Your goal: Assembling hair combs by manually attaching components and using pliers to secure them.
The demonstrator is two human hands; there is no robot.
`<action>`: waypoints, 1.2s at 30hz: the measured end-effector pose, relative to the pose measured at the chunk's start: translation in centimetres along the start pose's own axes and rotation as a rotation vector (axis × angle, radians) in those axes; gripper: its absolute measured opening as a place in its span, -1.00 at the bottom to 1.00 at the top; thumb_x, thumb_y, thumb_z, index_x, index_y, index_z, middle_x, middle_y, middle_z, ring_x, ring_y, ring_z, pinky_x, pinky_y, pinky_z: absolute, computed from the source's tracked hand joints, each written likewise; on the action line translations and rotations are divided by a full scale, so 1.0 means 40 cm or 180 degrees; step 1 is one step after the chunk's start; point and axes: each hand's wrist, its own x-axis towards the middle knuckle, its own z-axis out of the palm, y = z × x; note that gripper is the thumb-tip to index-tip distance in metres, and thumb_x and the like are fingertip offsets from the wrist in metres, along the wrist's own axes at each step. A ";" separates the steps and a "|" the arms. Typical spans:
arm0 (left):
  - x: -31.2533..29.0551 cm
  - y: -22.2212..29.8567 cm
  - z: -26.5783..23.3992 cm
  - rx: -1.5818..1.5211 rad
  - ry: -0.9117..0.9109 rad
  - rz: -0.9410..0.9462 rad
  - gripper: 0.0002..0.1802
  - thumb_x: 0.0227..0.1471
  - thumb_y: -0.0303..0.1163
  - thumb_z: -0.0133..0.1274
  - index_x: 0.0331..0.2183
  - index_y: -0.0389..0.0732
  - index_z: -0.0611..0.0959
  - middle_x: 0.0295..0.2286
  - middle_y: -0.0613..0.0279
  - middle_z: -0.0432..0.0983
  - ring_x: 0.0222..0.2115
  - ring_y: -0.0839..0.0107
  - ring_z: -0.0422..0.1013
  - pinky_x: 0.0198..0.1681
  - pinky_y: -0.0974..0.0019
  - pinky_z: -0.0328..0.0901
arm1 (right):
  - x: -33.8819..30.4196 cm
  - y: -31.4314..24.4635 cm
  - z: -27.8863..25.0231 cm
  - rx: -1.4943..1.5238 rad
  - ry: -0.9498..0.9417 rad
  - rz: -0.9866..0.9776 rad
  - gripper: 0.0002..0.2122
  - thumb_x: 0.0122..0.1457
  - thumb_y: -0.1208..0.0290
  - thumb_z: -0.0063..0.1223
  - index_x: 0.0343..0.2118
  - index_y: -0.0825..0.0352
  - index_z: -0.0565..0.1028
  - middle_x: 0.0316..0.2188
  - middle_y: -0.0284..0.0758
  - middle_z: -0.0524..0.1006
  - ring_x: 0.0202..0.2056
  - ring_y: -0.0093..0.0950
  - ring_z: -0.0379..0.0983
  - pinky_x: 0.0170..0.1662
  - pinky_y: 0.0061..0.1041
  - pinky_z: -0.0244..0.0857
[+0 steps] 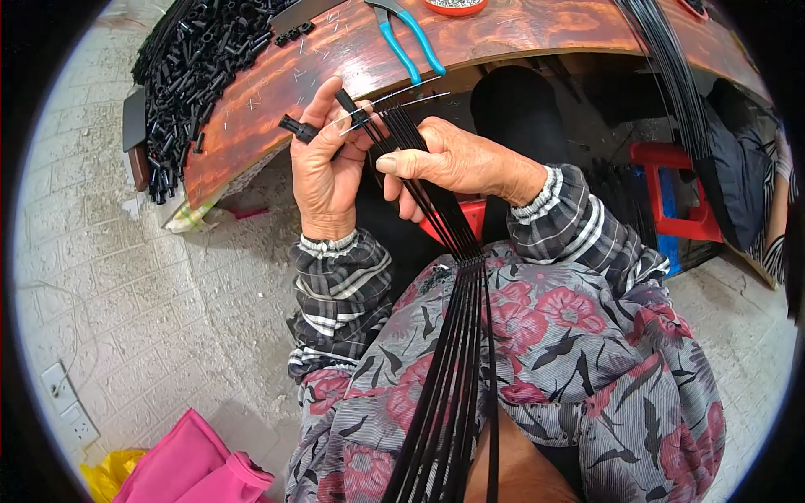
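Observation:
A bundle of slender black ribs [457, 335], like those of an umbrella frame, runs up from my lap and narrows at a row of joints. My right hand [457, 159] closes around its upper part, thumb on top. On the left, my left hand [325, 180] pinches a small black plastic fitting [296, 128] between thumb and fingers. A thin silvery wire [430, 98] runs from those fingers across the rib tips toward the right. Some rib tips sit close to my left fingers; whether they are threaded on the wire I cannot tell.
The reddish wooden table [277, 109] curves ahead, bearing a heap of black plastic fittings [201, 71], blue-handled pliers [398, 38] and a red dish [457, 7]. More black rods [671, 75] hang over its right side. A red stool [683, 222] and another person's arm [780, 205] are at right.

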 end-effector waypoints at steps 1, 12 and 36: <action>0.000 -0.003 0.005 0.0026 0.0058 0.0057 -0.52 -0.12 -0.61 -0.03 -0.07 -0.33 0.34 -0.46 0.29 0.36 -0.30 0.33 0.39 -0.21 0.19 0.36 | 0.000 0.002 0.001 -0.0017 0.0078 0.0020 -0.61 0.09 0.15 -0.13 -0.54 0.48 0.46 -0.70 -0.26 0.48 -0.65 -0.53 0.44 -0.55 -0.65 0.33; -0.030 0.009 0.067 0.0144 0.0419 -0.0136 -0.57 -0.06 -0.55 -0.04 -0.10 -0.44 0.33 -0.28 0.06 0.40 -0.28 0.34 0.38 -0.17 0.30 0.29 | -0.001 -0.003 -0.008 0.0005 0.0115 0.0041 -0.64 0.09 0.18 -0.12 -0.53 0.48 0.44 -0.70 -0.26 0.47 -0.65 -0.54 0.42 -0.57 -0.65 0.31; -0.026 -0.047 0.108 0.0639 0.1161 0.0622 -0.78 -0.07 -0.48 0.06 -0.31 -0.34 0.47 -0.42 0.24 0.42 -0.42 0.51 0.37 -0.38 0.47 0.29 | 0.023 0.017 -0.013 -0.1502 0.1771 -0.1341 -0.67 -0.04 0.34 0.07 -0.78 0.44 0.32 -0.86 -0.47 0.18 -0.73 -0.73 0.03 -0.69 -0.63 -0.04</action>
